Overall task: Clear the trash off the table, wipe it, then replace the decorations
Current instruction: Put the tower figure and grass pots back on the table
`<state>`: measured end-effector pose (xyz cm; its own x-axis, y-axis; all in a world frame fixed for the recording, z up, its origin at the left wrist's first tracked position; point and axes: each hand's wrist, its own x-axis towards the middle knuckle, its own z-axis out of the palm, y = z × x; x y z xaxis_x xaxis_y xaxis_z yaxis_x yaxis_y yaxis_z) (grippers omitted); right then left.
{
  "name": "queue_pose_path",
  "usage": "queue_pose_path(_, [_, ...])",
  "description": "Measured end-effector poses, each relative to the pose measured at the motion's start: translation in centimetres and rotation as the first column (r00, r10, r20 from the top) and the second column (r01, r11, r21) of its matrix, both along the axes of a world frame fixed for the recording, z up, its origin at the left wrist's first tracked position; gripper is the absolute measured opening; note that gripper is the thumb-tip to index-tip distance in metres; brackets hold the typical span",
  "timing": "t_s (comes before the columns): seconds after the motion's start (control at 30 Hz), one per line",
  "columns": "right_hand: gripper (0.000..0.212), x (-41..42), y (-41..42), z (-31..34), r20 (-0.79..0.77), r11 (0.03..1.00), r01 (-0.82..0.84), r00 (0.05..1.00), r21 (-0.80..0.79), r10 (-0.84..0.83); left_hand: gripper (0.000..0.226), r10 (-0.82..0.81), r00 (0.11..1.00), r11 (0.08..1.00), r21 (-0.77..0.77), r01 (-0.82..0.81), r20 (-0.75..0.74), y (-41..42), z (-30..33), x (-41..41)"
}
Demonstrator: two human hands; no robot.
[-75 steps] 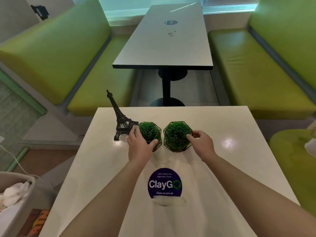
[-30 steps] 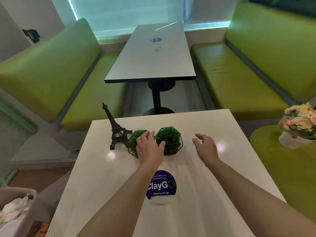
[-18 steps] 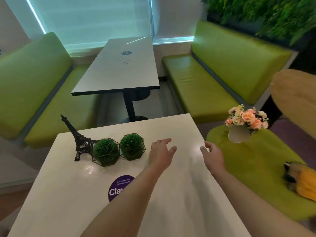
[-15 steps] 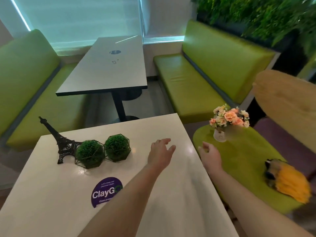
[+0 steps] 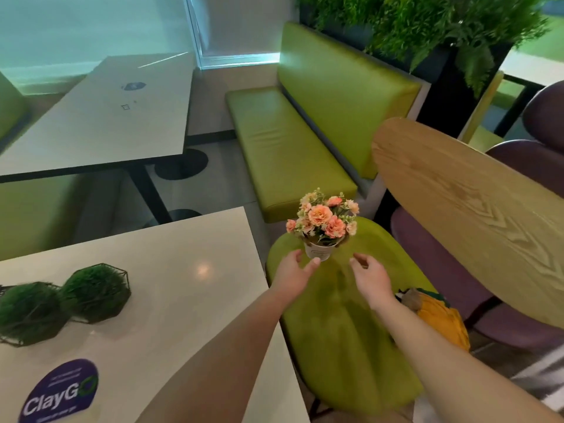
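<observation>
Flower pot [image 5: 318, 253] on green seat [image 5: 341, 331], left hand [image 5: 291, 277] beside, right hand [image 5: 370, 279] apart

Café: booth benches [image 5: 287, 148], "ClayGo" table sticker [image 5: 61, 390]

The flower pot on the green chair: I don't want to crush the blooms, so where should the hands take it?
Take the flower pot by its white cup wall, below the blooms, one hand from each side. The left hand and right hand already flank it, and it stands upright.

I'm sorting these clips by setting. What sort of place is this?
Probably a cafe or office pantry: green booth bench, several tables, and a "ClayGo" clean-as-you-go sticker.
</observation>
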<state>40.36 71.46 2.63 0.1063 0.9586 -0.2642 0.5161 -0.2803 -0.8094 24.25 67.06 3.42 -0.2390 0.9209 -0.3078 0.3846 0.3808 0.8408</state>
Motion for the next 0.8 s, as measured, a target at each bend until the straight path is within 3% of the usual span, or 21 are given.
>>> queue_pose_path(0.2, [0.045, 0.6, 4.6, -0.8, -0.057, 0.995, -0.07, 0.996, -0.07, 0.066, 0.066, 0.057, 0.997, 0.998, 0.004, -0.057, 0.05, 3.7, -1.2, 1.3])
queue_pose_path(0.4, [0.049, -0.1, 6.9, -2.0, -0.177, 0.988, -0.126, 0.978, -0.086, 0.109, 0.078, 0.178, 0.958, 0.979, 0.059, -0.195, 0.223, 6.2, -2.8, 1.6])
queue_pose_path(0.6, [0.053, -0.4, 7.1, -3.0, -0.304, 0.988, -0.146, 0.945, -0.057, 0.122, 0.058, 0.226, 0.951, 0.966, 0.077, -0.246, 0.209, 7.2, -3.8, 1.4])
queue_pose_path(0.8, [0.047, -1.1, 6.9, -2.9, -0.38, 0.994, -0.104, 0.921, -0.033, 0.084, 0.056, 0.245, 0.947, 0.959, 0.092, -0.268, 0.207, 7.0, -3.6, 1.3])
